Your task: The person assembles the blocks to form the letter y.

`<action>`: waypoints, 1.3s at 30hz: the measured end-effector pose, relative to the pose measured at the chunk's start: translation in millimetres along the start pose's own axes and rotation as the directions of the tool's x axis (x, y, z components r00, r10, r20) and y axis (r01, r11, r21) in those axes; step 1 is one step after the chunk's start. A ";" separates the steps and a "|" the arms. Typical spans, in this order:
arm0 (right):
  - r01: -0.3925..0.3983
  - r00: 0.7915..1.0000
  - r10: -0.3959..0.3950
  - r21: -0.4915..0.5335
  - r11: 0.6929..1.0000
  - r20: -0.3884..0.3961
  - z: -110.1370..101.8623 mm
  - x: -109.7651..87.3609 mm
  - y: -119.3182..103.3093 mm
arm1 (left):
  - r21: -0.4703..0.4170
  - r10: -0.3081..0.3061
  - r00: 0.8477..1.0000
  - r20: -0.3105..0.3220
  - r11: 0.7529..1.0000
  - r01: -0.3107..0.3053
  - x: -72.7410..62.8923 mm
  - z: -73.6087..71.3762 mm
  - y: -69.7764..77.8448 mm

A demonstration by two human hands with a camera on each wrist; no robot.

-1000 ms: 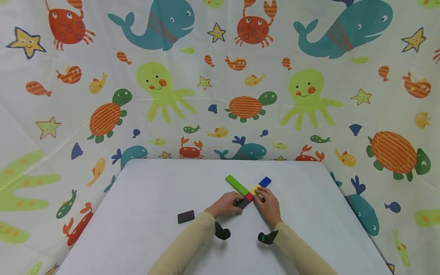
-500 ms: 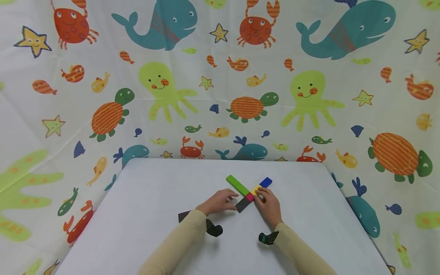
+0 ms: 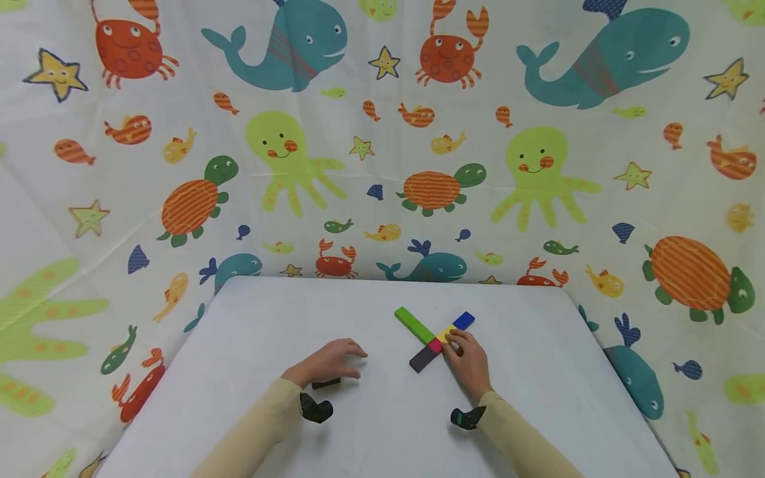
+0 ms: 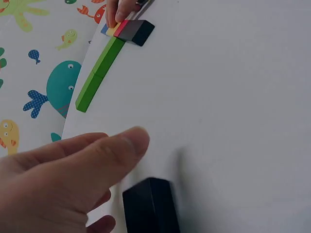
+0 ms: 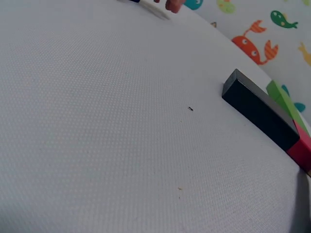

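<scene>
My left hand [image 3: 329,362] hovers over a loose black block [image 3: 326,384], covering most of it in the head view. In the left wrist view the thumb and fingers stand apart beside that block [image 4: 150,206], holding nothing. With thumb and fingertips my right hand [image 3: 469,365] holds a yellow block [image 3: 445,333] in a cross-like row. A red block [image 3: 435,345] sits at the centre, a dark grey block [image 3: 422,359] toward me, and a blue block [image 3: 463,320] at the far right end. A green arm [image 3: 415,324], with a seam in the left wrist view, runs far left.
All blocks lie on a white table [image 3: 526,385]. Behind it hangs a cloth [image 3: 370,153] printed with sea animals. Small dark specks [image 5: 190,108] dot the tabletop near the dark grey block.
My left hand has let go of the dark grey block and moved left, over the loose black block. My right hand has stayed on the yellow block.
</scene>
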State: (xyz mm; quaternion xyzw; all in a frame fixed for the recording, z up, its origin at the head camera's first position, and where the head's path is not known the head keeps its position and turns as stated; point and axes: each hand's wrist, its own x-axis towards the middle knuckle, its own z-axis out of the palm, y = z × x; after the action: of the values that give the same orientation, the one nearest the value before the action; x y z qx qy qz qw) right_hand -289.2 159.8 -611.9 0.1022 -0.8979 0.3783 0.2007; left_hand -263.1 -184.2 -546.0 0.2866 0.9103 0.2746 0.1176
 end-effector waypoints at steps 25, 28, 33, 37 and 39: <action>-0.048 0.998 0.048 0.004 0.999 0.032 -3.7 -1.6 -4.5 | -0.117 -0.096 0.992 -0.082 0.989 0.086 -8.0 12.9 -0.9; -0.053 0.998 0.053 0.008 0.999 0.041 -3.7 -2.0 -5.7 | -0.154 -0.126 0.992 -0.024 0.981 0.121 -6.8 10.8 2.2; -0.042 0.999 0.042 -0.003 0.999 0.023 -2.9 -1.1 -5.0 | -0.236 -0.157 0.981 0.109 0.955 0.179 -12.3 0.4 -1.0; -0.024 1.000 0.024 -0.010 1.000 0.006 -1.4 -0.2 -3.6 | -0.282 -0.129 0.983 0.129 0.946 0.161 -14.6 -0.9 -4.5; -0.020 1.000 0.020 -0.013 1.000 0.002 -0.5 -0.5 -3.4 | -0.289 -0.117 0.985 0.128 0.945 0.150 -14.3 1.3 -5.2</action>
State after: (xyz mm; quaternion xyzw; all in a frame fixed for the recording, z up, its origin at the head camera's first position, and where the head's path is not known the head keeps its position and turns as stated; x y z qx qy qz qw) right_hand -287.5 157.9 -609.5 0.0924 -0.9014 0.3745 0.1968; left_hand -253.4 -195.7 -549.3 0.2177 0.8681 0.3838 0.2274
